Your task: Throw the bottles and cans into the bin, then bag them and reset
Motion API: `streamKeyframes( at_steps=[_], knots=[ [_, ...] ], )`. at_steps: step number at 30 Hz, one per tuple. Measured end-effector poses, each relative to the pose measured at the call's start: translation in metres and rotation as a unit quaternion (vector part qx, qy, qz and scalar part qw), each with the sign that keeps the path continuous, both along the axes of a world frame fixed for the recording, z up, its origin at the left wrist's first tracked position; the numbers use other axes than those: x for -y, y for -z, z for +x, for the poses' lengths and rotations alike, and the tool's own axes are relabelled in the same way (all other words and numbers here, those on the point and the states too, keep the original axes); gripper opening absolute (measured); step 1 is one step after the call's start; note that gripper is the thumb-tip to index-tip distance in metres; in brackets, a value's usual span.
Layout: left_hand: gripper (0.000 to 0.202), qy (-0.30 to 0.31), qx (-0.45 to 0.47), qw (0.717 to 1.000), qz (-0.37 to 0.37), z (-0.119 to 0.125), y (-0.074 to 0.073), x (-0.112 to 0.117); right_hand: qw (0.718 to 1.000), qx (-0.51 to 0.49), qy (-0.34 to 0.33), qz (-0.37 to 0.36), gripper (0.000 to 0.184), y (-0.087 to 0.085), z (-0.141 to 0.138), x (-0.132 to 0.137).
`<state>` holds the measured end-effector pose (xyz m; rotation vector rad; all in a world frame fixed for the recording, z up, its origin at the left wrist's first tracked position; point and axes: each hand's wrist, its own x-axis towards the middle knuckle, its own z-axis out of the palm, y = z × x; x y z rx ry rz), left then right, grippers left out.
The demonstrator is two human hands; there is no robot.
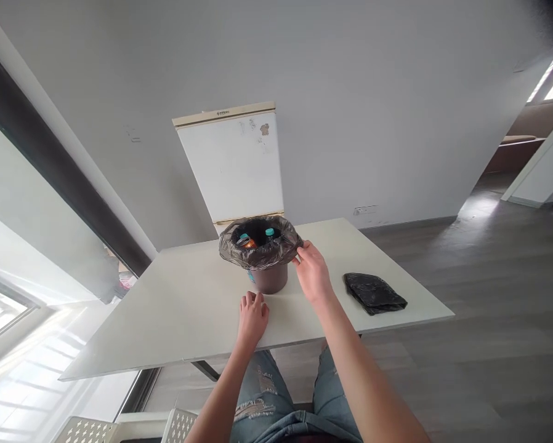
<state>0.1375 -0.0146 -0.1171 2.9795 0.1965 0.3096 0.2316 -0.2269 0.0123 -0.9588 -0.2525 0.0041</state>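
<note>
A dark brown trash bin (271,282) stands upright on the white table (197,307), lined with a black garbage bag (281,252) folded out over its rim. Inside it show bottles, one with a teal cap (270,232) and another orange-brown one (250,243). My right hand (312,271) pinches the right edge of the bag between thumb and fingers. Resting on the tabletop just in front of the bin is my left hand (253,317), holding nothing, its fingers loosely bent and apart. To the right lies a folded black plastic bag (373,293), touched by neither hand.
Behind the table a white refrigerator (234,166) stands against the grey wall (373,111). The table's front edge is close to my legs (267,394). White perforated baskets (87,429) sit low at the left, and a wall socket (365,210) is at the right.
</note>
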Motion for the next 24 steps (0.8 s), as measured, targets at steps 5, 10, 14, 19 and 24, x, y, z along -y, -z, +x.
streamKeyframes(
  at_steps=[5,10,14,19,24],
  knots=[
    [0.02,0.014,0.039,0.996,-0.075,-0.001,0.002,-0.005,0.999,-0.034,-0.007,0.008,0.031,0.02,-0.004,0.002],
    [0.022,-0.028,0.075,0.953,-0.294,0.01,-0.007,-0.018,0.994,-0.085,0.031,-0.069,0.091,0.053,0.036,0.004],
    [0.076,-0.02,0.154,0.883,-0.443,0.042,-0.044,-0.046,0.989,0.015,-0.056,-0.139,0.087,0.046,0.082,0.005],
    [0.119,0.033,0.262,0.878,-0.399,0.088,-0.115,-0.09,0.974,0.09,0.01,-0.206,0.024,0.025,0.13,0.015],
    [0.037,0.154,0.214,0.916,-0.301,0.114,-0.183,-0.119,0.964,0.125,0.014,-0.233,0.021,-0.011,0.154,0.037]
  ],
)
